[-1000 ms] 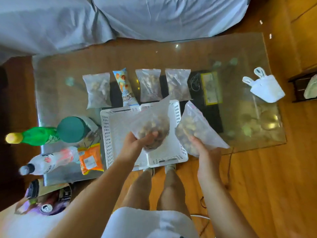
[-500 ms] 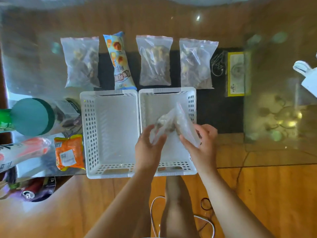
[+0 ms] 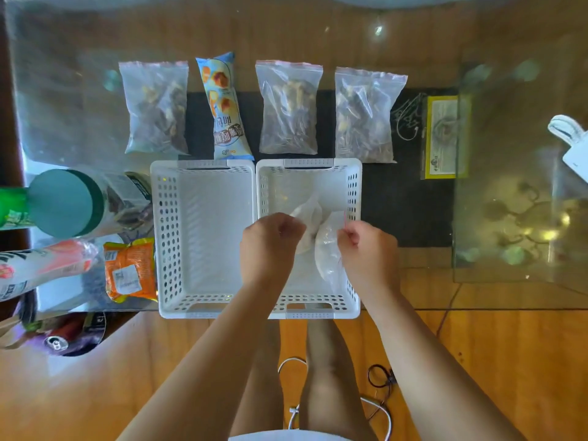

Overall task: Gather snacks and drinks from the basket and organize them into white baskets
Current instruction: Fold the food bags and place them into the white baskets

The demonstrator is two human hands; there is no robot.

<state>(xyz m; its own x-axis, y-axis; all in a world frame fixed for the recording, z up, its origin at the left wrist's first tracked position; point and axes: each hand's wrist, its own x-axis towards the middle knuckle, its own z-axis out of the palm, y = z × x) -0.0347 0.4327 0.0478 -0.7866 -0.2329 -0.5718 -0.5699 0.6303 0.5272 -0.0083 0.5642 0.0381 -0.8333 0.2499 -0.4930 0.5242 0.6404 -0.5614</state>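
Two white perforated baskets stand side by side at the glass table's near edge: the left basket (image 3: pixel 168 237) and the right basket (image 3: pixel 353 192). Over the right one my left hand (image 3: pixel 270 243) grips a clear zip bag of snacks (image 3: pixel 307 218), and my right hand (image 3: pixel 369 249) pinches a second clear bag (image 3: pixel 327 253); both bags hang inside that basket. Beyond the baskets lie three clear snack bags (image 3: pixel 156 106) (image 3: pixel 288 106) (image 3: pixel 366 114) and a blue snack packet (image 3: pixel 224 106).
On the table's left lie a green-lidded jar (image 3: pixel 63 203), a green bottle (image 3: pixel 12 206), a white-and-red bottle (image 3: pixel 41 268) and an orange packet (image 3: pixel 130 268). A yellow-edged card (image 3: pixel 442 136) and a white object (image 3: pixel 572 148) sit to the right. Cables (image 3: pixel 378 377) lie on the wooden floor.
Both hands brought their bags down from above the baskets into the right basket, close together. The camera tilted down and nearer to the table.
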